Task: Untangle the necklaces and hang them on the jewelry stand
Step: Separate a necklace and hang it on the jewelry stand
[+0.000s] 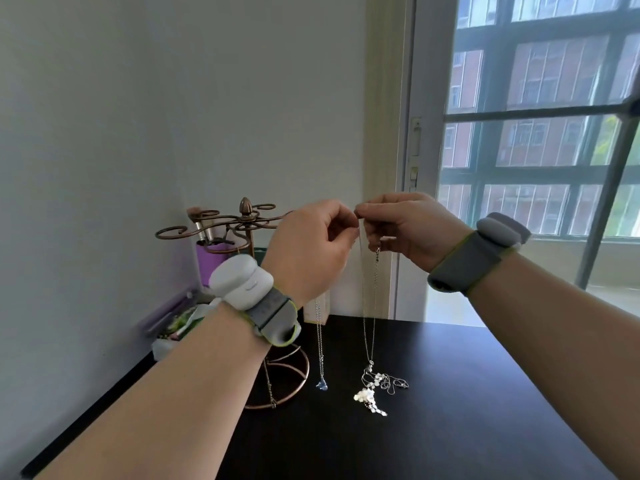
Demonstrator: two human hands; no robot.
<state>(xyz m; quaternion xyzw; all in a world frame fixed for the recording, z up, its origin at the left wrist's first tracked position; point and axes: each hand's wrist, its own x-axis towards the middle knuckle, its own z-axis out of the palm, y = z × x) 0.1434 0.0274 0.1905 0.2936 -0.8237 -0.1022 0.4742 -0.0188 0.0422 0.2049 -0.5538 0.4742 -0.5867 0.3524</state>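
Note:
Both hands are raised above the dark table (467, 393). My left hand (311, 251) and my right hand (405, 226) pinch the top of a thin silver necklace (369, 317) where their fingertips meet. The chain hangs straight down, and its white pendant cluster (369, 396) rests on the table among a small tangle of chain (391, 381). A second necklace with a blue pendant (321, 386) hangs from behind my left hand; its upper end is hidden. The copper jewelry stand (242, 220) with curled arms is behind my left wrist, its ring base (294, 382) on the table.
A purple cup with brushes (211, 254) and a cluttered heap of small items (180, 323) sit at the back left against the wall. A window (536, 116) fills the right side. Both wrists wear grey bands.

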